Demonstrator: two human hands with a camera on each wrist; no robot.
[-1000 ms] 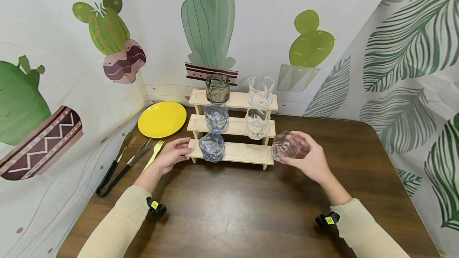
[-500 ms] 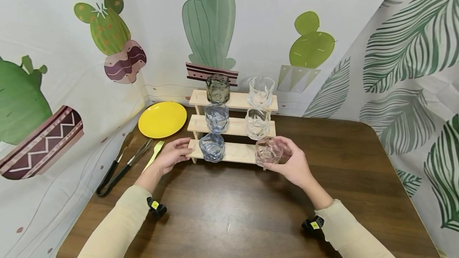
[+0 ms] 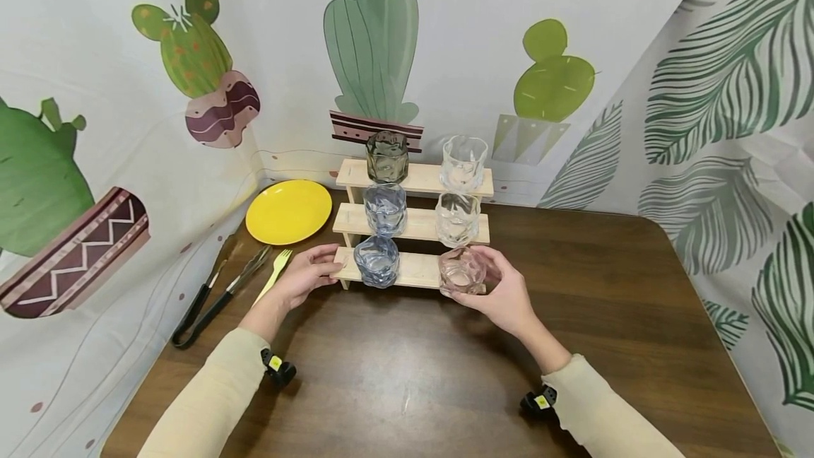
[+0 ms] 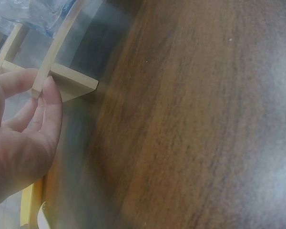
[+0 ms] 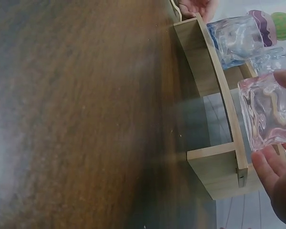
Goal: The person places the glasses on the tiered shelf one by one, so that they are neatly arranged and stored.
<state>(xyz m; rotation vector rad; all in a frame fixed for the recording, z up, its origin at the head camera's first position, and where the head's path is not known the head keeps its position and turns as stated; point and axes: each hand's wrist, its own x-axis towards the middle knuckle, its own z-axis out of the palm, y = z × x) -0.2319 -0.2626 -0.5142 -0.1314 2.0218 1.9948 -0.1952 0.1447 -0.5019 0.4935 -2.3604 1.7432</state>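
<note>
A three-tier wooden shelf stand (image 3: 416,271) stands on the table. My left hand (image 3: 310,276) pinches the left end of its lowest board, with thumb and fingertips on either side of the board (image 4: 50,59) in the left wrist view. My right hand (image 3: 509,295) holds a pink glass (image 3: 462,271) upright at the right end of that board, thumb on one side and fingers on the other. In the right wrist view the pink glass (image 5: 267,112) is close over the board; whether it touches I cannot tell. A blue glass (image 3: 376,261) stands on the same board's left part.
Another blue glass (image 3: 385,209) and a clear glass (image 3: 457,219) stand on the middle tier. On the top tier are a grey glass (image 3: 386,157) and a clear glass (image 3: 463,163). Left lie a yellow plate (image 3: 288,212), tongs (image 3: 219,302) and a yellow fork (image 3: 275,274).
My right hand has carried the pink glass leftward, from beside the stand to the right end of the lowest board. My left hand has stayed on the board's left end.
</note>
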